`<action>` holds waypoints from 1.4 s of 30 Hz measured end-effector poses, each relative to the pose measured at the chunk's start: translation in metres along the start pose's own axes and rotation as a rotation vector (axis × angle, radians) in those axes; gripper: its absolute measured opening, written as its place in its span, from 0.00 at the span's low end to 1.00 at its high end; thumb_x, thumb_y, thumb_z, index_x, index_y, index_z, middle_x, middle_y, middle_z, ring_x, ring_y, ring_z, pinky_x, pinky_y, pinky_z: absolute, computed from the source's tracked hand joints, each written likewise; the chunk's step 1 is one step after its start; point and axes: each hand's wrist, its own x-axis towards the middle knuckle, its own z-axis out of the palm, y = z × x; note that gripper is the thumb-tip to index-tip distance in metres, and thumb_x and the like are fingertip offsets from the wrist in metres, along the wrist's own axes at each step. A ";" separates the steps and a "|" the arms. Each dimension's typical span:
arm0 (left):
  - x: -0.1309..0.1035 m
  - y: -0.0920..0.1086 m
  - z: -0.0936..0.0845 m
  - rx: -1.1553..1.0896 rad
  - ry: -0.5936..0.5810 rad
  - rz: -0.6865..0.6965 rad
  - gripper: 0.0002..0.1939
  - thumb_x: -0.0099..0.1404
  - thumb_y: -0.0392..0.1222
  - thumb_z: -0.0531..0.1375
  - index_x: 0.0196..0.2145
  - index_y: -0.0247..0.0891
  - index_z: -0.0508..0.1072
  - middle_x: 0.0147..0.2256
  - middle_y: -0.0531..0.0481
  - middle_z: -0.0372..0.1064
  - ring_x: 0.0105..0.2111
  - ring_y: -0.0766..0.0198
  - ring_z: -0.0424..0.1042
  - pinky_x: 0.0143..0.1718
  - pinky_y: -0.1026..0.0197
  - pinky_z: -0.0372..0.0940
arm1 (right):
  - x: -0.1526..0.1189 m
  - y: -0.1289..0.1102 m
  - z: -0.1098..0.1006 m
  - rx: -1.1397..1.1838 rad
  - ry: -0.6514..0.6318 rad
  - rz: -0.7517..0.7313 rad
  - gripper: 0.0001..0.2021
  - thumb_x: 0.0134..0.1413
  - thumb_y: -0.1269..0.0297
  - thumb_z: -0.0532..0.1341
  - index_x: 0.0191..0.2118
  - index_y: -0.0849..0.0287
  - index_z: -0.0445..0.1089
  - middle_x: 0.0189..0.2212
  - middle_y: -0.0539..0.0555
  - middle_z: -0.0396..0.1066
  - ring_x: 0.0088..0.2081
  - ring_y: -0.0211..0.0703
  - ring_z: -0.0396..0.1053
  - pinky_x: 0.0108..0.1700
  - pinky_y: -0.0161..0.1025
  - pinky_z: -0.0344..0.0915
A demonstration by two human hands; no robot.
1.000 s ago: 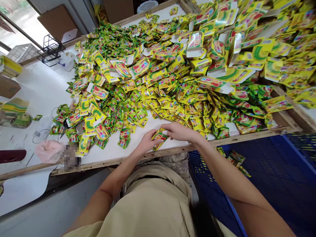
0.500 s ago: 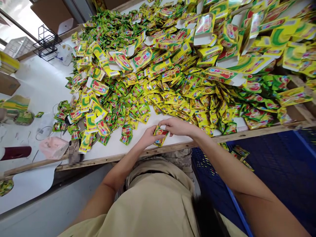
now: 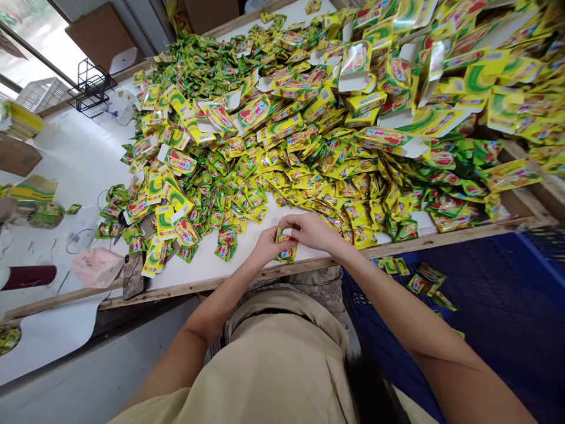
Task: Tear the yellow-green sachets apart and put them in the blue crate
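A small green and yellow box [image 3: 286, 254] is held between my hands at the table's front edge. My left hand [image 3: 266, 246] grips its left side, fingers closed. From the right, my right hand [image 3: 309, 231] pinches the top of the same box, where a bit of white shows. My fingers partly hide it. Just beyond lies a heap of yellow packets [image 3: 309, 182] and green packets [image 3: 216, 182], with flat yellow boxes [image 3: 253, 111] on top. A few joined green packets [image 3: 226, 242] lie left of my left hand.
A phone [image 3: 133, 275], a pink item [image 3: 97, 268] and a dark red cylinder [image 3: 33, 277] are at the left. Farther back stands a black wire rack [image 3: 90, 88]. A wooden edge [image 3: 185, 290] borders the table. Below right, a blue crate [image 3: 477, 288] holds some packets.
The view has shifted slightly, showing more of the blue crate's packets. Both hands stay on the box; my right hand has moved slightly left, and the box stands more upright in view.
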 end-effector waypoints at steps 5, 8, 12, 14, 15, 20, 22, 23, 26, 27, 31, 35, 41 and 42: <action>-0.003 0.001 0.002 -0.028 0.039 0.020 0.20 0.43 0.46 0.70 0.29 0.33 0.67 0.24 0.57 0.64 0.25 0.70 0.61 0.29 0.65 0.59 | 0.002 0.000 -0.006 -0.011 -0.106 -0.061 0.16 0.45 0.79 0.55 0.35 0.56 0.76 0.26 0.49 0.75 0.28 0.38 0.68 0.33 0.34 0.60; -0.001 0.007 0.002 -0.015 0.121 0.089 0.19 0.44 0.45 0.69 0.29 0.34 0.68 0.24 0.57 0.64 0.25 0.70 0.61 0.30 0.65 0.58 | -0.006 -0.002 0.005 0.199 0.168 -0.060 0.16 0.51 0.74 0.54 0.44 0.57 0.72 0.36 0.53 0.76 0.35 0.41 0.71 0.37 0.37 0.65; 0.004 0.010 0.003 0.006 0.146 0.113 0.19 0.44 0.43 0.69 0.31 0.34 0.69 0.27 0.55 0.67 0.27 0.68 0.63 0.31 0.65 0.59 | -0.020 0.001 0.018 0.258 0.590 -0.033 0.16 0.53 0.70 0.55 0.48 0.56 0.69 0.46 0.59 0.70 0.42 0.46 0.70 0.38 0.42 0.68; 0.004 0.006 0.006 -0.036 0.126 0.082 0.21 0.45 0.44 0.69 0.34 0.34 0.69 0.29 0.53 0.69 0.28 0.67 0.65 0.33 0.64 0.61 | -0.023 0.007 0.019 0.220 0.692 -0.022 0.15 0.52 0.68 0.56 0.46 0.56 0.70 0.50 0.61 0.66 0.47 0.50 0.67 0.40 0.44 0.68; 0.003 0.004 0.007 -0.046 0.112 0.064 0.22 0.45 0.45 0.69 0.36 0.34 0.69 0.30 0.53 0.70 0.29 0.67 0.66 0.33 0.64 0.62 | -0.023 0.012 0.019 0.253 0.671 -0.001 0.14 0.52 0.67 0.57 0.46 0.56 0.70 0.50 0.60 0.66 0.47 0.50 0.67 0.40 0.44 0.68; -0.005 -0.007 0.010 0.029 0.068 0.037 0.22 0.49 0.48 0.68 0.39 0.34 0.71 0.33 0.50 0.72 0.34 0.64 0.68 0.38 0.62 0.63 | -0.014 0.036 0.024 0.862 0.210 0.260 0.14 0.48 0.56 0.62 0.40 0.57 0.71 0.33 0.52 0.72 0.31 0.40 0.66 0.30 0.37 0.63; -0.005 -0.007 0.008 -0.048 0.034 0.005 0.23 0.52 0.52 0.67 0.41 0.35 0.71 0.36 0.48 0.73 0.37 0.62 0.69 0.41 0.61 0.63 | -0.010 0.040 0.025 1.056 0.113 0.336 0.16 0.43 0.55 0.67 0.39 0.57 0.71 0.31 0.49 0.71 0.29 0.36 0.66 0.30 0.35 0.63; -0.005 -0.006 0.006 -0.129 0.007 -0.043 0.24 0.54 0.56 0.64 0.42 0.35 0.72 0.38 0.48 0.73 0.39 0.60 0.69 0.43 0.60 0.63 | -0.009 0.040 0.025 1.127 0.061 0.361 0.17 0.40 0.56 0.69 0.38 0.57 0.71 0.31 0.49 0.71 0.29 0.35 0.66 0.31 0.34 0.63; -0.001 0.001 -0.003 -0.378 -0.052 -0.231 0.29 0.58 0.64 0.56 0.45 0.37 0.72 0.40 0.46 0.74 0.41 0.58 0.71 0.44 0.58 0.64 | -0.005 0.036 0.020 1.277 -0.131 0.394 0.18 0.33 0.63 0.73 0.35 0.58 0.72 0.31 0.49 0.73 0.30 0.36 0.68 0.35 0.34 0.65; 0.000 0.004 -0.006 -0.419 -0.073 -0.269 0.29 0.57 0.64 0.57 0.45 0.37 0.72 0.40 0.46 0.74 0.41 0.58 0.71 0.43 0.59 0.64 | -0.004 0.035 0.019 1.309 -0.178 0.394 0.19 0.31 0.65 0.74 0.35 0.58 0.73 0.31 0.50 0.74 0.31 0.36 0.69 0.37 0.34 0.65; 0.001 0.015 -0.016 -0.400 -0.199 -0.257 0.29 0.50 0.58 0.67 0.44 0.35 0.73 0.39 0.47 0.73 0.37 0.64 0.70 0.40 0.63 0.63 | 0.000 0.034 0.016 1.378 -0.195 0.425 0.19 0.27 0.71 0.74 0.33 0.59 0.73 0.29 0.49 0.74 0.31 0.35 0.70 0.36 0.32 0.66; 0.002 0.027 -0.025 -0.259 -0.254 -0.240 0.24 0.49 0.54 0.69 0.37 0.34 0.73 0.33 0.50 0.70 0.32 0.68 0.68 0.39 0.63 0.62 | -0.001 0.035 0.020 1.379 -0.106 0.481 0.16 0.30 0.74 0.72 0.31 0.59 0.72 0.26 0.47 0.74 0.28 0.33 0.69 0.33 0.30 0.66; 0.005 0.042 -0.038 -0.244 -0.297 -0.280 0.20 0.47 0.48 0.70 0.35 0.35 0.72 0.32 0.51 0.69 0.32 0.68 0.67 0.39 0.63 0.62 | 0.000 0.021 0.024 1.286 -0.044 0.494 0.14 0.32 0.71 0.71 0.29 0.58 0.70 0.25 0.46 0.72 0.25 0.32 0.68 0.27 0.29 0.64; 0.006 0.044 -0.040 -0.272 -0.309 -0.301 0.20 0.45 0.45 0.71 0.35 0.35 0.72 0.31 0.51 0.69 0.31 0.69 0.67 0.37 0.63 0.62 | 0.002 0.018 0.024 1.258 -0.047 0.485 0.14 0.31 0.71 0.71 0.29 0.58 0.69 0.25 0.46 0.72 0.25 0.32 0.67 0.26 0.29 0.63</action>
